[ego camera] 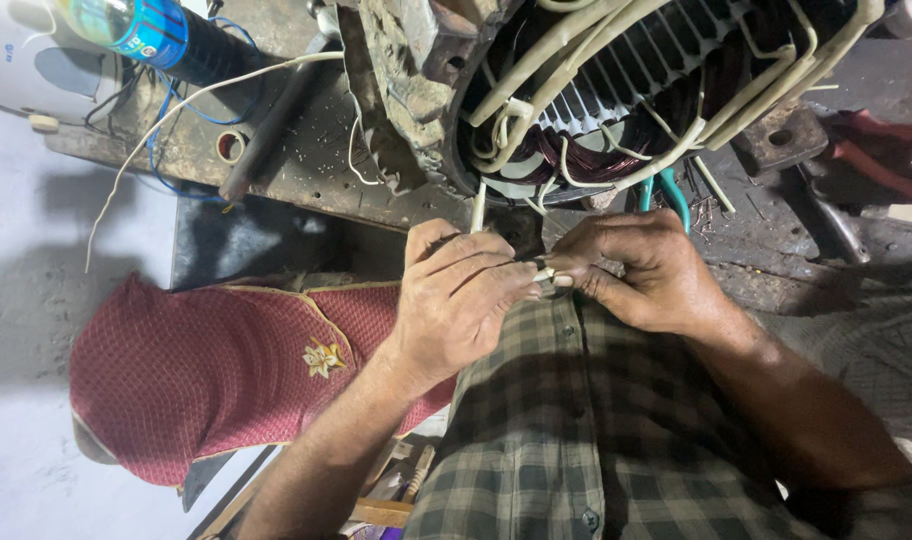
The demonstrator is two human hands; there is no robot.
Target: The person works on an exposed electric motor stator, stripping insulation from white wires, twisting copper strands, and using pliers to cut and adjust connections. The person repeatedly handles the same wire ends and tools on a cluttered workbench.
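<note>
My left hand (456,290) and my right hand (631,270) meet fingertip to fingertip just below an opened electric motor stator (616,90). Both pinch a thin cream insulating sleeve (544,272) at its end; another stretch of the sleeve rises from my left fingers toward the windings. The stator shows copper coils and several cream sleeved leads looping around its mouth. A teal-handled tool (666,195) lies behind my right hand, partly hidden.
A dirty metal workbench (306,170) holds a dark rod (266,130), blue and white wires and a plastic bottle (141,30). Red-handled pliers (876,150) lie at right. A red cushioned seat (216,370) is at lower left, my checked shirt (576,450) below.
</note>
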